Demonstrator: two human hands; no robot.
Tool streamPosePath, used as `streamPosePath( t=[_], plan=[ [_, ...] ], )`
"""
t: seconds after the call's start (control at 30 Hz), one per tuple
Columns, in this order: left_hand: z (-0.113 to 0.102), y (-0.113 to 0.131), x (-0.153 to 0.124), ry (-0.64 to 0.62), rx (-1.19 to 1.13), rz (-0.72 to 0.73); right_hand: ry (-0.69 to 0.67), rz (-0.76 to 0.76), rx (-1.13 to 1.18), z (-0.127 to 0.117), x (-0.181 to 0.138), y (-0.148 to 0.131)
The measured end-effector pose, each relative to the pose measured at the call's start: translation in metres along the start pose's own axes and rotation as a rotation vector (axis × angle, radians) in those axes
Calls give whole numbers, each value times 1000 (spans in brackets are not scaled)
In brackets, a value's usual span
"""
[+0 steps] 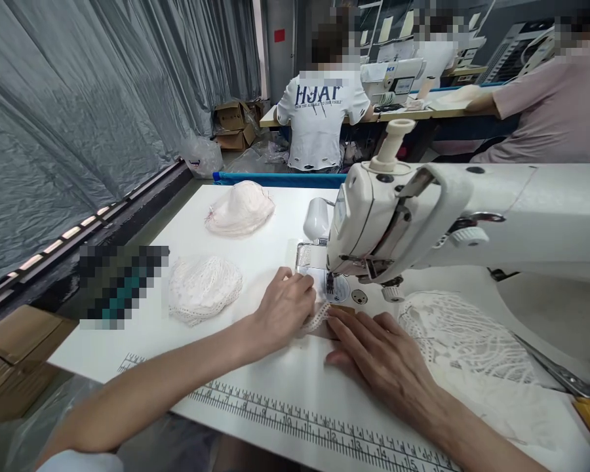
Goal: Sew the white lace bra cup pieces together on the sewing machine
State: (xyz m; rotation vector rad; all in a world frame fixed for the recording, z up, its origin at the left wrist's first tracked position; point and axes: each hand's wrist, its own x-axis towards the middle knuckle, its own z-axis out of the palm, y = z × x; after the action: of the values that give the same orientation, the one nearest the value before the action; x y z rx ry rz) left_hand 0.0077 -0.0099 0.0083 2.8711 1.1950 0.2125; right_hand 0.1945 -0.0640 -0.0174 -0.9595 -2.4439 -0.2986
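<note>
My left hand [286,309] is closed, its fingers curled on a strip of white lace [318,319] just in front of the needle of a white sewing machine [373,216]. My right hand [381,347] lies palm down with the fingers stretched out, the index fingertip touching the lace's right end. Close above both hands is the presser foot [330,283]. How much cloth sits under my left fingers is hidden. Left of that hand rests a rounded white lace piece [205,290], and a pale pink cup-shaped piece [240,208] lies farther back.
White lace fabric [472,341] lies at the right beside scissors [560,370]. A printed ruler scale [295,419] runs along the table's front edge. Cardboard boxes [22,360] stand at the left. Beyond the table, a person in a white shirt [319,121] sits at another bench.
</note>
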Motion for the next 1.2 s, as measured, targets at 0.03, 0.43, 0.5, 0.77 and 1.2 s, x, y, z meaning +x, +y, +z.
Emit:
streamPosePath(
  t=[0.03, 0.43, 0.5, 0.77, 1.2],
  plan=[
    [-1, -4, 7, -5, -11, 25, -11, 24, -11, 1, 1, 1],
    [13, -35, 34, 104, -72, 198, -63, 69, -70, 4, 4, 6],
    [12, -33, 33, 112, -59, 200, -69, 74, -68, 3, 4, 6],
    [0, 6, 0, 141, 23, 222, -29, 95, 12, 3, -2, 4],
    [11, 11, -6, 217, 61, 208, -32, 120, 46, -1, -2, 5]
  ],
)
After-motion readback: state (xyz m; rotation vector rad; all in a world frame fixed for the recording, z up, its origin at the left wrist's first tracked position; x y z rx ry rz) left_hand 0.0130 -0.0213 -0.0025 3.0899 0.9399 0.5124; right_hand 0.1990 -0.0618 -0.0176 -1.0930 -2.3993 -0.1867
